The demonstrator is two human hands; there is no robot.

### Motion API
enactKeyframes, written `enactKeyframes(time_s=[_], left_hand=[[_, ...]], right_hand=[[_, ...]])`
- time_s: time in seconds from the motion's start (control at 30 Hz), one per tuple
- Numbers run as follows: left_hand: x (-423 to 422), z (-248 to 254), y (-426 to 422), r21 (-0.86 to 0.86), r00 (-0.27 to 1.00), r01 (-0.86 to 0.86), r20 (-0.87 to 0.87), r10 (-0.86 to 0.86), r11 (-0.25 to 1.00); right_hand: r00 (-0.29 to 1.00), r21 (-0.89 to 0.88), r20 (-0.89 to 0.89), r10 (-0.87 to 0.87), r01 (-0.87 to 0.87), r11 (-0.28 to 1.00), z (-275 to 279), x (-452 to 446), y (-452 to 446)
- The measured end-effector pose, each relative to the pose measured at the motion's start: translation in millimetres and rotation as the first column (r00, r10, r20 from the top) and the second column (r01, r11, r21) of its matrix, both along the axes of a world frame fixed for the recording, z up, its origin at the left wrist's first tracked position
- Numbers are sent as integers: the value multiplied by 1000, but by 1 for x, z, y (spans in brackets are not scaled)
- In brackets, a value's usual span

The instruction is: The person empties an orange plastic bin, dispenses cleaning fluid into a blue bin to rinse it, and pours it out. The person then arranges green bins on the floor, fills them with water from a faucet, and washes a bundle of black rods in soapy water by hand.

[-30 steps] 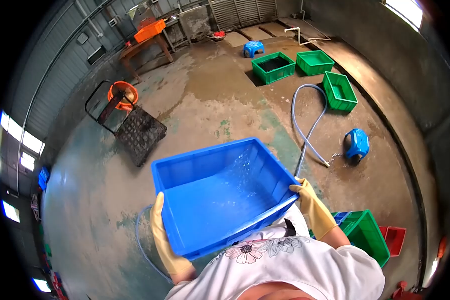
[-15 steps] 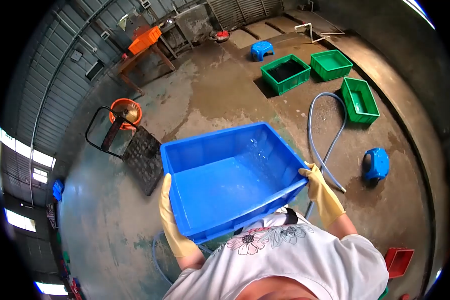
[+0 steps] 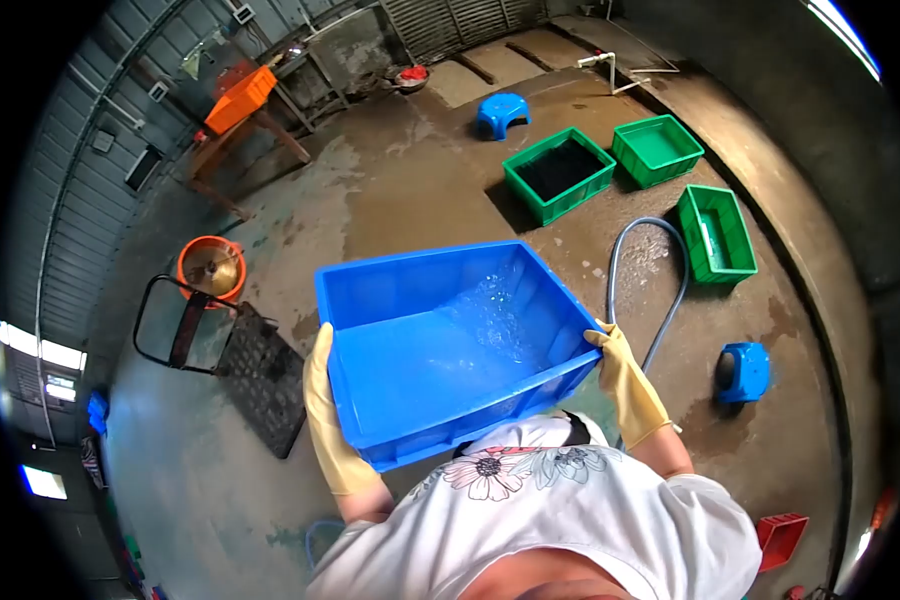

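Observation:
A large blue plastic crate [image 3: 390, 390] is held up in front of my body, its open top toward me. Some clear, bubbly water lies inside, gathered toward its right side. My left hand [image 3: 328, 420], in a yellow rubber glove, grips the crate's left end. My right hand [image 3: 625, 385], gloved the same way, closes over the rim at the right corner. The fingers beneath the crate are partly hidden.
Ahead on the wet floor stand several green crates, including one with dark contents [image 3: 560, 172]. A hose [image 3: 618, 260] loops at right. Blue stools [image 3: 745, 372], [image 3: 503, 115] stand nearby. A black platform trolley [image 3: 260, 375] and an orange bucket [image 3: 212, 268] are at left.
The floor objects have shifted in view as I move forward. Water in the blue crate has spread and splashed more on the right side. Both hands keep their hold.

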State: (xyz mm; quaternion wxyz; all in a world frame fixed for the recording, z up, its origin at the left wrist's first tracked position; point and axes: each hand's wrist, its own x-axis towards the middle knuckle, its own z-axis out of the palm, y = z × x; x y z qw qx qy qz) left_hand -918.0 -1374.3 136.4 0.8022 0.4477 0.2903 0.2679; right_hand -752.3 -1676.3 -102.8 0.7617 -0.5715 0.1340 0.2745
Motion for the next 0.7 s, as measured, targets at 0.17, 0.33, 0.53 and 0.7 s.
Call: enactKeyframes(time_s=[0.17, 0.33, 0.53, 0.7], left_hand=[[97, 2, 45, 124, 993, 64, -105, -51, 990], [201, 4, 60, 143, 991, 131, -61, -123, 981], [314, -20, 102, 33, 955, 274, -125, -268, 961], [403, -25, 114, 66, 942, 262, -234, -240, 963]], right_hand=[[995, 64, -2, -98, 98, 993, 23, 65, 24], [990, 45, -28, -142, 143, 989, 15, 150, 35], [996, 83, 30, -84, 81, 993, -5, 257, 46], [998, 22, -54, -34, 36, 999, -21, 345, 55]])
